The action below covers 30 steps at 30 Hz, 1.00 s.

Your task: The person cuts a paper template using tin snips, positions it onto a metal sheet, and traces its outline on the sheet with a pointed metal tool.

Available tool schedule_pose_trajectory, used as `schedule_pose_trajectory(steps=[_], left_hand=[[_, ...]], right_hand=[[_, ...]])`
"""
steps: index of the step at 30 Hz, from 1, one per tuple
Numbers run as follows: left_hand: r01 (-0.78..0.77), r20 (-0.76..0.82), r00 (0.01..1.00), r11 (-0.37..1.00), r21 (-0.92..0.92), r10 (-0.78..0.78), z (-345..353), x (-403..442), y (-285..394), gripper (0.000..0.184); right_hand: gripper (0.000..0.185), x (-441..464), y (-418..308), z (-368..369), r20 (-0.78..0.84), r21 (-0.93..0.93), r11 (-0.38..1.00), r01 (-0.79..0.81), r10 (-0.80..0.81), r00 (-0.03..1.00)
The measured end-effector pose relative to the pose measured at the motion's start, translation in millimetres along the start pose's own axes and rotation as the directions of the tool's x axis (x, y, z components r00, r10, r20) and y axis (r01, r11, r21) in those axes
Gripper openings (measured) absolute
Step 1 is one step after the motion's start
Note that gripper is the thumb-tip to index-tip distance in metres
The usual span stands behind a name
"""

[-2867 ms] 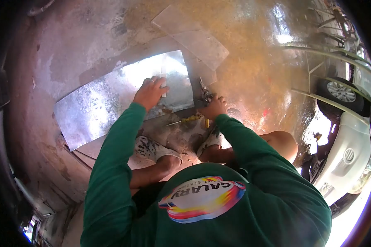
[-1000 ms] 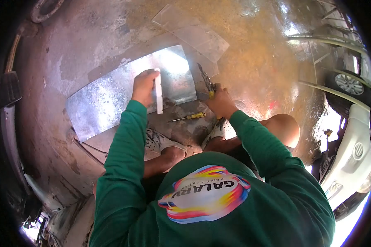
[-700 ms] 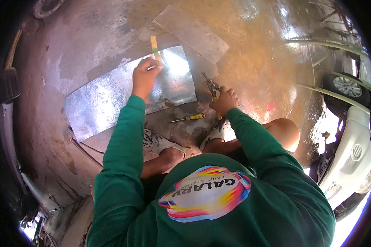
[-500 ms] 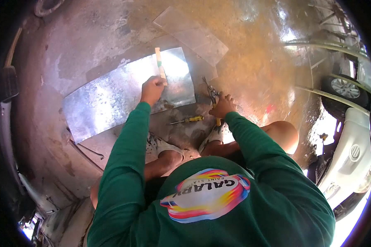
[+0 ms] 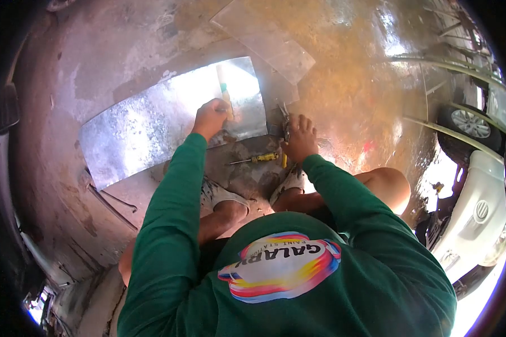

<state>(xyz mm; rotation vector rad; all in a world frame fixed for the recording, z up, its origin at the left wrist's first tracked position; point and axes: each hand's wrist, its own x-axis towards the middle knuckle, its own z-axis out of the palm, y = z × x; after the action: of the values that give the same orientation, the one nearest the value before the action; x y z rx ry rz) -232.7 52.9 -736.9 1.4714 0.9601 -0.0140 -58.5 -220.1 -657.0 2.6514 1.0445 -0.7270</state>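
My left hand point(image 5: 211, 119) is over the shiny metal sheet point(image 5: 135, 132), its fingers closed at the lower end of a narrow pale strip point(image 5: 224, 90). The strip lies across the sheet's right part, washed out by glare. To the right of the sheet, my right hand point(image 5: 301, 137) is wrapped over yellow-handled tin snips point(image 5: 285, 119). The metal jaws point away from me, and my palm hides much of the tool. A screwdriver with a yellow handle point(image 5: 264, 158) lies on the floor between my hands, nearer my feet.
A clear flat panel point(image 5: 264, 42) lies on the floor point(image 5: 354, 106) beyond the sheet. Dark rods point(image 5: 112, 206) rest at the sheet's lower left. At the right are a car wheel point(image 5: 470, 122), a pale car bumper point(image 5: 469, 208) and long pale bars point(image 5: 455, 135).
My right hand has moved slightly up and left, covering more of the snips, which have shifted left. My left hand stays at the strip. The view has shifted a little.
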Motion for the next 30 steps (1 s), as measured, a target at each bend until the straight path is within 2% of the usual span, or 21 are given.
schedule_pose_trajectory(steps=[2, 3, 4, 5, 6, 7, 8, 9, 11, 12, 14, 16, 18, 19, 21, 22, 25, 27, 30], left_hand=[[-0.144, -0.056, 0.984, 0.941, 0.306, 0.168, -4.2, -0.2, 8.1, 0.027], [-0.140, -0.057, 0.985, 0.942, 0.305, 0.165, -5.8, 2.2, 11.1, 0.027], [-0.092, -0.045, 0.991, 0.898, 0.429, 0.123, -7.3, 5.4, 14.5, 0.038], [-0.045, -0.038, 0.996, 0.836, 0.546, 0.079, -9.0, 7.2, 18.9, 0.050], [-0.044, -0.040, 0.996, 0.836, 0.547, 0.078, -10.6, 3.9, 32.3, 0.050], [-0.039, -0.031, 0.996, 0.736, 0.676, 0.081, -11.3, 0.9, 45.9, 0.060], [-0.033, -0.023, 0.996, 0.617, 0.786, 0.083, -12.0, -0.8, 57.8, 0.071], [-0.031, -0.025, 0.996, 0.618, 0.786, 0.081, -12.5, 1.1, 61.3, 0.071], [-0.134, 0.021, 0.972, 0.479, 0.867, 0.234, -14.0, 6.3, 64.6, 0.088], [-0.129, 0.018, 0.974, 0.483, 0.866, 0.227, -16.0, 8.5, 64.4, 0.088], [-0.148, 0.075, 0.969, 0.307, 0.940, 0.236, -17.5, 17.7, 58.7, 0.097], [-0.171, 0.074, 0.959, 0.350, 0.921, 0.274, -19.6, 29.4, 46.0, 0.093], [-0.144, 0.078, 0.981, 0.401, 0.905, 0.178, -24.2, 31.6, 54.5, 0.093], [-0.144, 0.077, 0.981, 0.406, 0.903, 0.176, -26.3, 31.8, 59.7, 0.093], [-0.129, 0.091, 0.990, 0.461, 0.878, 0.104, -29.3, 34.4, 66.3, 0.091], [-0.126, 0.088, 0.991, 0.465, 0.876, 0.104, -28.6, 35.2, 65.6, 0.091], [-0.136, 0.068, 0.986, 0.483, 0.865, 0.155, -25.4, 41.5, 52.7, 0.089], [-0.125, 0.053, 0.986, 0.488, 0.864, 0.159, -21.9, 38.9, 53.2, 0.083], [-0.132, 0.048, 0.982, 0.480, 0.867, 0.184, -22.6, 38.0, 52.6, 0.075]], right_hand=[[0.067, 7.0, -4.8, 20.9, -0.048, -0.025, 0.925, 0.379, -0.380, 0.924], [0.042, -0.6, -18.0, 15.4, -0.009, 0.024, 0.906, 0.423, -0.423, 0.906], [0.042, -6.0, -31.4, 14.8, -0.007, 0.025, 0.905, 0.425, -0.425, 0.905], [0.040, -9.5, -41.5, 18.8, 0.115, -0.010, 0.864, 0.504, -0.500, 0.859], [0.037, -13.1, -48.1, 25.5, 0.237, -0.033, 0.813, 0.582, -0.559, 0.795], [0.037, -18.9, -54.0, 32.1, 0.237, -0.032, 0.813, 0.582, -0.559, 0.794], [0.037, -23.6, -57.1, 45.8, 0.188, -0.025, 0.759, 0.650, -0.635, 0.749], [0.037, -25.8, -59.9, 54.2, 0.140, -0.021, 0.699, 0.715, -0.706, 0.695], [0.036, -26.8, -62.5, 66.2, 0.098, -0.053, 0.673, 0.738, -0.732, 0.674], [0.035, -27.4, -64.1, 70.4, 0.054, -0.086, 0.647, 0.757, -0.756, 0.652], [0.035, -24.6, -67.3, 75.1, 0.111, -0.048, 0.666, 0.745, -0.737, 0.666], [0.035, -19.9, -68.9, 74.4, 0.167, -0.015, 0.688, 0.726, -0.714, 0.680], [0.041, -17.2, -71.4, 62.3, 0.383, 0.160, 0.810, 0.564, -0.577, 0.721], [0.041, -16.7, -69.6, 53.8, 0.388, 0.157, 0.811, 0.564, -0.576, 0.720], [0.049, -14.2, -63.8, 26.9, 0.295, 0.243, 0.797, 0.553, -0.604, 0.741], [0.049, -9.5, -62.7, 14.0, 0.298, 0.239, 0.796, 0.556, -0.605, 0.739], [0.040, 14.2, -67.7, -18.4, 0.206, 0.304, 0.791, 0.532, -0.599, 0.774], [0.053, 27.1, -75.9, -30.5, 0.012, 0.383, 0.755, 0.532, -0.580, 0.815], [0.063, 44.8, -89.6, -36.2, -0.063, 0.353, 0.744, 0.568, -0.587, 0.807]])
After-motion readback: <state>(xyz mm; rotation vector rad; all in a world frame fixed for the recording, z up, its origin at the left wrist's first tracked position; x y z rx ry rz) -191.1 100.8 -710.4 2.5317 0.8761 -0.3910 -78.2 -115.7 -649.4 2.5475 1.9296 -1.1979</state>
